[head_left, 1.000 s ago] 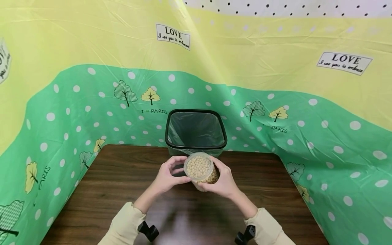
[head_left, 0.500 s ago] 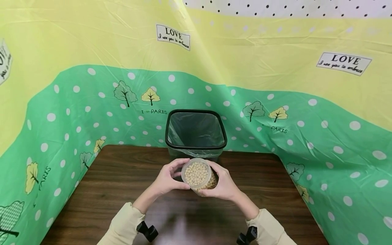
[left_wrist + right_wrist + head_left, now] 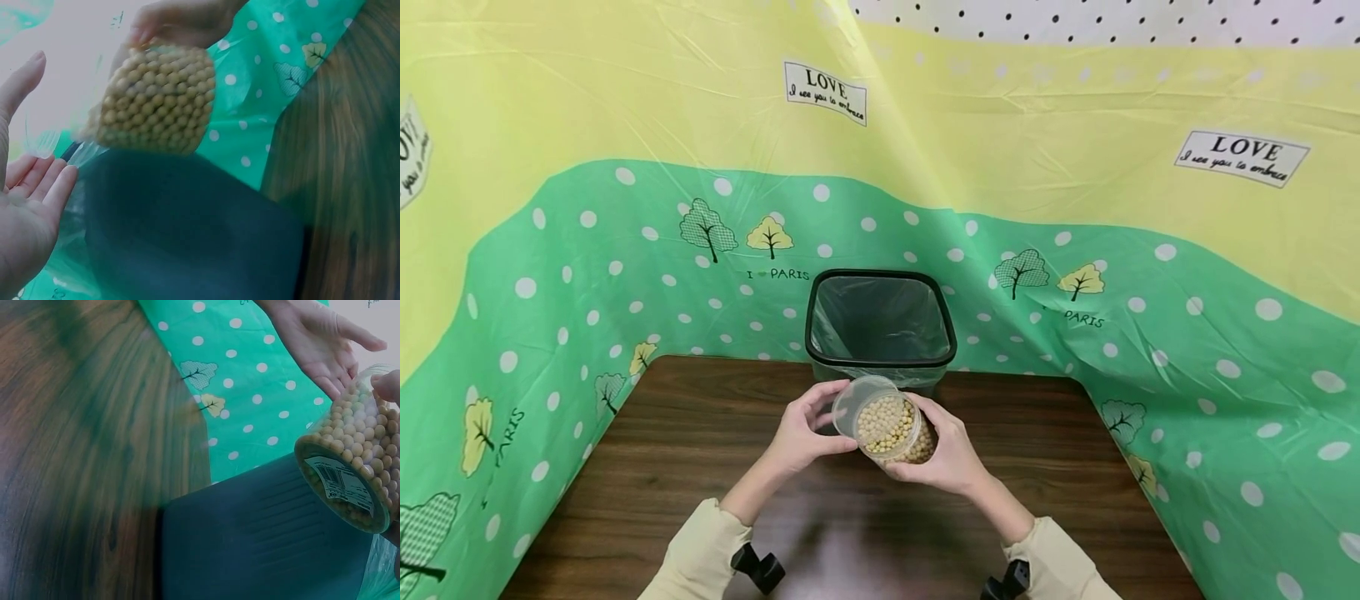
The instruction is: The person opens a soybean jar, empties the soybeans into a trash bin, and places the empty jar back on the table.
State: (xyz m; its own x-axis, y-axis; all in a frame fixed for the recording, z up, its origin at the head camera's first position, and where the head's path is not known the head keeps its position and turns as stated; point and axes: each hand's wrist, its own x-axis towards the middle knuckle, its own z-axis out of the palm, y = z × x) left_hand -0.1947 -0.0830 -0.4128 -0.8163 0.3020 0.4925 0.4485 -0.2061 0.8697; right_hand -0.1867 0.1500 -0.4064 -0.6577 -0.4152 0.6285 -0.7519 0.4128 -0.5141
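A clear plastic jar full of round pale-yellow beans is gripped by my right hand, thumb on the near side. It is tilted toward the left, and its labelled base faces the right wrist camera. My left hand holds a clear round lid between its thumb and fingers. In the head view the lid is shifted to the jar's upper left, still overlapping part of the mouth, with some beans uncovered. The left wrist view shows the left fingers under the washed-out lid.
A black-rimmed bin with a clear liner stands just beyond the hands, at the far edge of the dark wooden table. A green and yellow printed curtain surrounds the table on its back and sides.
The lid sat over the jar's mouth before and has now come away to the upper left with my left hand. The jar has come slightly nearer in my right hand's grip.
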